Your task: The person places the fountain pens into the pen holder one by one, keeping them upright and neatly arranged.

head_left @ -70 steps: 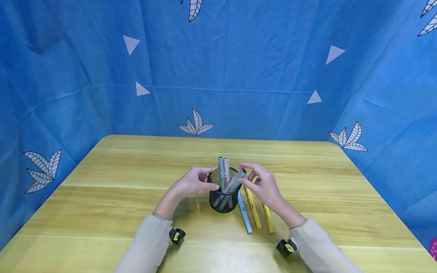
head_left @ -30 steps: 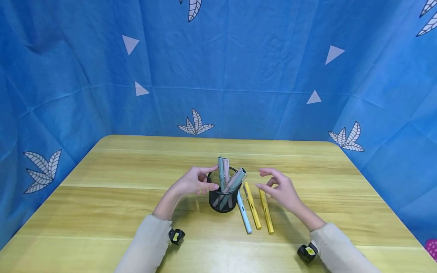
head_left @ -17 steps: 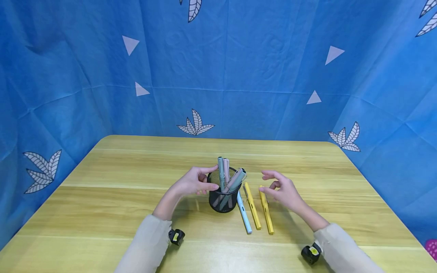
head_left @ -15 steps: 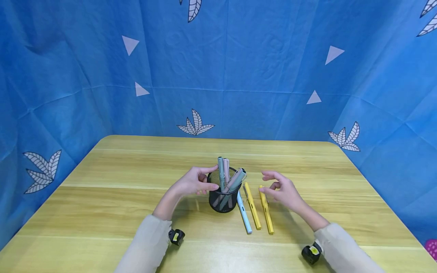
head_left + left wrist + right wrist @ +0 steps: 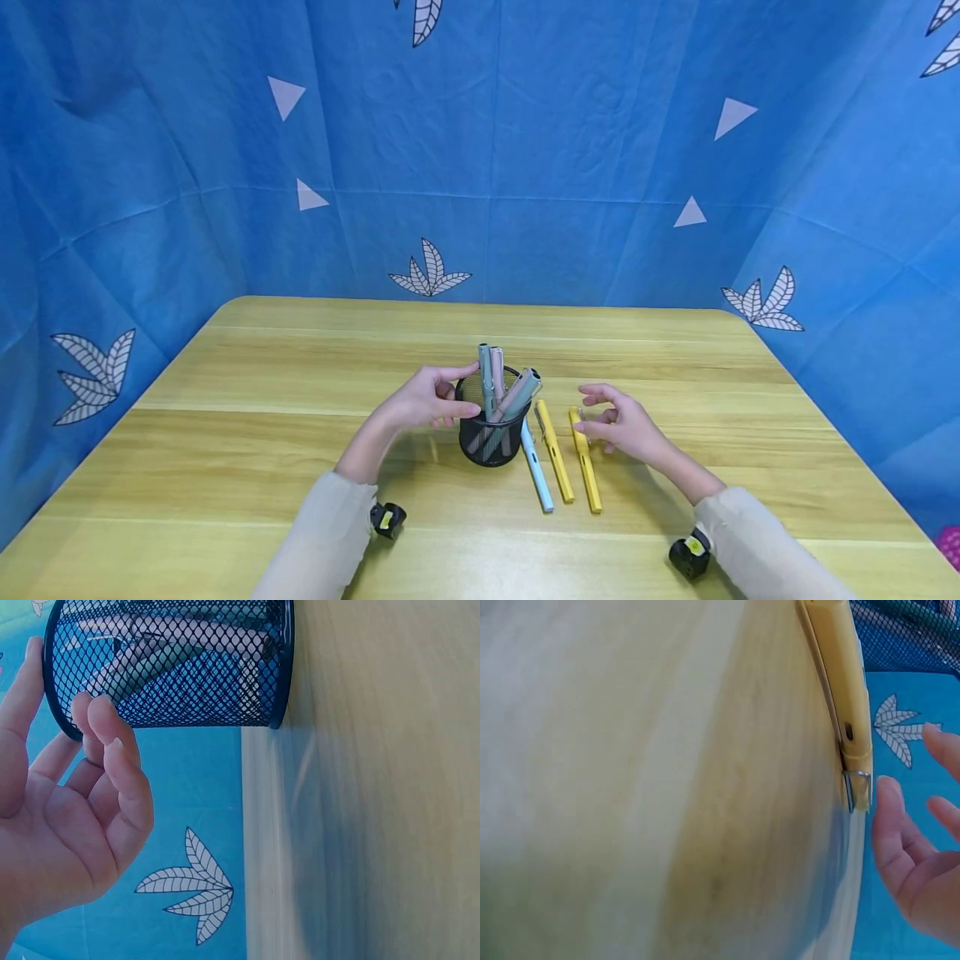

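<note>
A black mesh pen cup (image 5: 491,437) stands mid-table with three pens upright in it: a green one (image 5: 485,379), a pink one (image 5: 498,371) and a grey-green one (image 5: 522,390) leaning right. My left hand (image 5: 431,402) holds the cup's rim, thumb behind and fingers in front; in the left wrist view the fingers (image 5: 105,727) lie against the mesh (image 5: 187,667). Right of the cup lie a light blue pen (image 5: 537,473) and two yellow pens (image 5: 555,457) (image 5: 586,467). My right hand (image 5: 621,423) hovers open at the clip end of the right yellow pen (image 5: 844,682), holding nothing.
The wooden table (image 5: 262,433) is walled on three sides by blue cloth (image 5: 525,150) with leaf prints. Black wrist cameras (image 5: 388,518) (image 5: 690,557) sit under both sleeves near the front edge.
My right hand has left the grey-green pen in the cup, swung right, then sunk toward the far end of the right yellow pen. Left hand and cup have not moved.
</note>
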Motion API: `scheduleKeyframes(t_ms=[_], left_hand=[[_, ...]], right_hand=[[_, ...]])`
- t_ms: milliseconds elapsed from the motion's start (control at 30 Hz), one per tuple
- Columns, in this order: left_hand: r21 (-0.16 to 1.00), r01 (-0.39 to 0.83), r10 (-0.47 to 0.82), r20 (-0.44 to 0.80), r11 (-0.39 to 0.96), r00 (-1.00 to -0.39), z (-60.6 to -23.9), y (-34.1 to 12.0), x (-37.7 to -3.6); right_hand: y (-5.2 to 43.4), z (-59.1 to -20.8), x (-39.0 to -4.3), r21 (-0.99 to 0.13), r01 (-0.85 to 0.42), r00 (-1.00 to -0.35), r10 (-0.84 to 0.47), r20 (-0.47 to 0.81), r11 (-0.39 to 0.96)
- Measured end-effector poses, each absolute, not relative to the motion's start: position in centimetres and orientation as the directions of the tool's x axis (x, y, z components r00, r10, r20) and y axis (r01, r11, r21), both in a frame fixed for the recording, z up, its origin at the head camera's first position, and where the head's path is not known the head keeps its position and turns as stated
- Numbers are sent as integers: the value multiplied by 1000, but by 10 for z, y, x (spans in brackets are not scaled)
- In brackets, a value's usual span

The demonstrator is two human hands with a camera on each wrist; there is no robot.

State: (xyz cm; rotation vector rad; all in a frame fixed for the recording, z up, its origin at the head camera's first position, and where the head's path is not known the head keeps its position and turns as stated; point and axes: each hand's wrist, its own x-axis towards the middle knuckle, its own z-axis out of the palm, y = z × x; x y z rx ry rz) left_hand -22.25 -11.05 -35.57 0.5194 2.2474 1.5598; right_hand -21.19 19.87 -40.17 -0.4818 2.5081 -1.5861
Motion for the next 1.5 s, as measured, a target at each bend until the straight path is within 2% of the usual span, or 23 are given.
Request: scheduleKeyframes(t_ms=[400, 700, 1067, 1500], left_hand=[[939, 93, 483, -83, 330, -872, -357, -111, -223], [937, 96, 488, -85, 335, -869, -358, -111, -225], [940, 97, 495, -82, 326, -865, -359, -111, -224], [936, 115, 498, -71, 333, -864, -359, -111, -224]], right_hand=[[207, -403, -219, -879, -74, -909, -395, -135, 470], [207, -399, -222, -863, -90, -883, -440, -162, 497], [205, -398, -225, -834, -43, -869, -432, -241, 551], [207, -395, -225, -835, 5, -801, -498, -332, 550]])
